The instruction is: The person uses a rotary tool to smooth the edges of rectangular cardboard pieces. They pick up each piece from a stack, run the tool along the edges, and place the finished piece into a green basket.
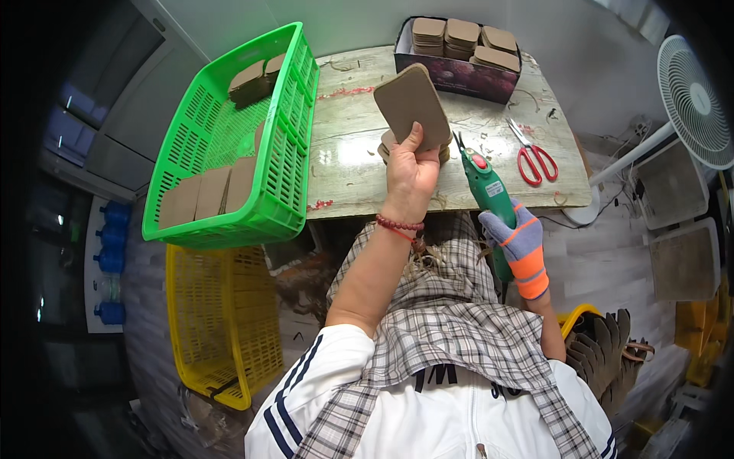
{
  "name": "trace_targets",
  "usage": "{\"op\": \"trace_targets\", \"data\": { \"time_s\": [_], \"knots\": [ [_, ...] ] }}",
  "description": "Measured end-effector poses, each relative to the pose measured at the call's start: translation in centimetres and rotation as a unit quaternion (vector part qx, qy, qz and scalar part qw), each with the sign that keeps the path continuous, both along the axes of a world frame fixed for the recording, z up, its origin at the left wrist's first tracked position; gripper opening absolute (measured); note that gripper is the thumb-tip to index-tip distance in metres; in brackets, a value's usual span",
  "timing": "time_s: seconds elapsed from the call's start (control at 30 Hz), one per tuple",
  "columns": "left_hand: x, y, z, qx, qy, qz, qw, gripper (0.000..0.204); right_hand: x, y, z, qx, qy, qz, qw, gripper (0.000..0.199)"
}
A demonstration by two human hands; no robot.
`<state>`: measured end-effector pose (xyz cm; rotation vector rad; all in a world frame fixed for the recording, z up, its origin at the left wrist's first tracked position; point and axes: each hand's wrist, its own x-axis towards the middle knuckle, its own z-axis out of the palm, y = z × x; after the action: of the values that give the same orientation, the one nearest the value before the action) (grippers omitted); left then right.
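Note:
In my bare left hand (413, 172) is a flat brown pad (413, 99) with rounded corners, pinched at its lower edge under the thumb and tilted above the table. Beneath it, a small stack of similar pads (388, 142) is partly hidden by the hand. My right hand (520, 241), in a grey and orange glove, grips green electric scissors (486, 186) around the body. Their narrow dark blades point up and left, a little to the right of the pad and apart from it. Red-handled scissors (533, 157) lie on the table to the right.
A green plastic crate (294, 145) with pad stacks stands at the left. At the table's far side, a dark box (466, 78) holds more stacks. Thread scraps lie across the tabletop (344, 122). A yellow crate (238, 344) is below left; a white fan (692, 103) is at right.

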<state>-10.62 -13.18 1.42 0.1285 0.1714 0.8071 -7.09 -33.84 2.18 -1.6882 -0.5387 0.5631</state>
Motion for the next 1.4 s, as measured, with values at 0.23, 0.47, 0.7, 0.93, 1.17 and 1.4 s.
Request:
{"op": "trace_targets", "data": {
  "time_s": [0.23,0.47,0.7,0.93,1.17,1.4],
  "knots": [
    [0.3,-1.1,-0.1,-0.010,-0.013,-0.018,1.000,0.032,-0.3,-0.5,0.5,0.001,-0.015,0.009,1.000,0.036],
    [0.1,-2.5,-1.6,0.016,0.000,-0.048,0.999,0.036,0.0,-0.4,0.5,0.003,0.006,-0.006,1.000,0.033],
    [-0.8,-4.3,-3.3,0.068,0.006,-0.095,0.993,0.036,0.8,-0.4,0.9,0.032,-0.005,-0.027,0.999,0.031],
    [-2.5,-2.8,-3.7,0.180,0.085,-0.054,0.979,0.027,1.1,-1.2,2.4,0.028,0.025,-0.008,0.999,0.030],
    [-5.5,2.5,-2.6,0.324,0.145,-0.077,0.932,0.028,1.5,-2.6,3.1,-0.030,-0.002,0.055,0.998,0.035],
    [-7.9,5.0,-1.4,0.410,0.230,-0.164,0.867,0.035,0.7,-2.9,3.6,-0.061,-0.074,0.102,0.990,0.035]
  ]
}}
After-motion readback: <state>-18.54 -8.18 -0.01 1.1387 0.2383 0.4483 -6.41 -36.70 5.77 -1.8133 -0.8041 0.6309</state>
